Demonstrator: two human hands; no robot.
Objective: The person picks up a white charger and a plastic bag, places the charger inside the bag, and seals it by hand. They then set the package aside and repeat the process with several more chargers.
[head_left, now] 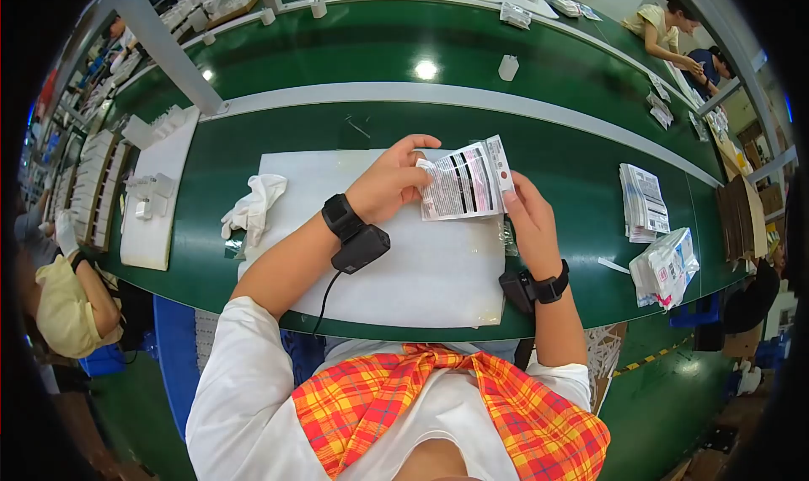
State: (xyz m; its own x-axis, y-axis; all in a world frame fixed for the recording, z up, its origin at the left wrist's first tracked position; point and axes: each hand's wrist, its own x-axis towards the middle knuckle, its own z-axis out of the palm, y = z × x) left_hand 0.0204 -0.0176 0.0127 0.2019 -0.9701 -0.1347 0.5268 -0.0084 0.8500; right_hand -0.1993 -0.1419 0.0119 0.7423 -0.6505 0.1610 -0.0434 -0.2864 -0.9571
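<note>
Above a white mat (404, 279), I hold up a flat packet (465, 184), white with black and pink printing and a hang hole at its right end. My left hand (389, 184) grips the packet's left edge, fingers curled behind it. At the other end, the thumb and fingers of my right hand (531, 220) close on the right edge. A small clear plastic piece (510, 243) lies by the mat's right side, partly hidden by the right hand. Each wrist wears a black strap with a box; a cable hangs from the left one.
A crumpled white glove (255, 204) lies left of the mat on the green table (581, 291). At right are a stack of packets (644, 201) and a bagged bundle (666, 268). A metal rail (404, 96) crosses behind; a board with clear holders (150, 228) stands left. Other people work nearby.
</note>
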